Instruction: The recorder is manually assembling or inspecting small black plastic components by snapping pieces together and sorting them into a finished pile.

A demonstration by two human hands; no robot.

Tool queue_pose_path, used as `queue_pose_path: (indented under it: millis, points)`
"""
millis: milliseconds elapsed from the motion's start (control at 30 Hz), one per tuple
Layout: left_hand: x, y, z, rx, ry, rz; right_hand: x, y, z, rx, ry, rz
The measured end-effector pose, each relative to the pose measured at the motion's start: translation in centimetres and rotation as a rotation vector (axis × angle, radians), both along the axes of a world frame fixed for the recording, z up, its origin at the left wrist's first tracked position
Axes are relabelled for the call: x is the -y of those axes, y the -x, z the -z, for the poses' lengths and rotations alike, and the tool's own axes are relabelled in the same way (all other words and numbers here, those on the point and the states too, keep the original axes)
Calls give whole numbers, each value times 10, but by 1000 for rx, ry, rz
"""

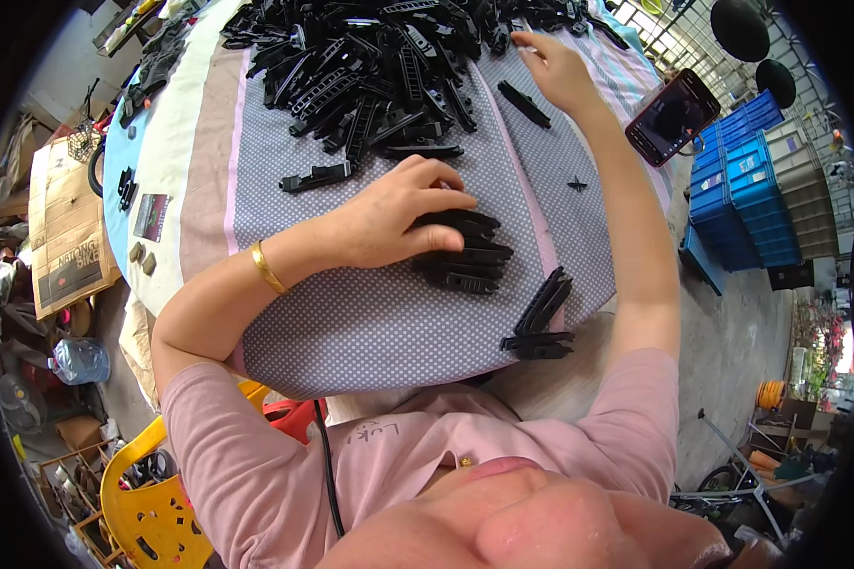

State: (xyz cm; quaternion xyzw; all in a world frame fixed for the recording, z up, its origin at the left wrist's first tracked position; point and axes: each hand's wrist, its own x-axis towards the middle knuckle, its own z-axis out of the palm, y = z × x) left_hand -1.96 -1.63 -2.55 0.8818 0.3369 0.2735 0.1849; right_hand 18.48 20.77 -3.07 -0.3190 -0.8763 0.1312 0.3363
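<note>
My left hand curls over a small stack of black ribbed plastic strips on the dotted cloth, thumb on the near side and fingers on the far side. Farther off to the right, my right hand reaches to the edge of a big heap of similar black plastic parts. Its fingers are stretched out and apart, with nothing plainly in them. A single black strip lies just left of my right forearm. Near the table's front edge, a few more strips rest in a loose bunch.
A phone stands at the table's right, beside my right forearm. One black clip-like piece lies left of the heap. Blue crates are stacked on the floor to the right. A yellow chair is at the lower left.
</note>
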Motion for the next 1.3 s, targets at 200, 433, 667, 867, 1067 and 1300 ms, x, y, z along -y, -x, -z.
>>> queue_pose_path:
  millis: [200, 433, 667, 867, 1067, 1300]
  points:
    - [-11, 18, 13, -246, -309, -456, -35, 28, 28, 489, -398, 179]
    - [-12, 18, 13, -269, -332, -505, -29, 34, 8, 735, -270, 215]
    - [-15, 20, 14, -213, -370, -529, 26, 1, -9, 277, -67, 218]
    - [-15, 18, 14, -140, -388, -568, 74, -4, -4, 481, -33, 174]
    - [-15, 16, 9, 77, -343, -547, 80, 7, -16, 321, -37, 170]
    - [-7, 15, 6, 1014, 574, -249, 143, 57, -36, -148, 108, -318]
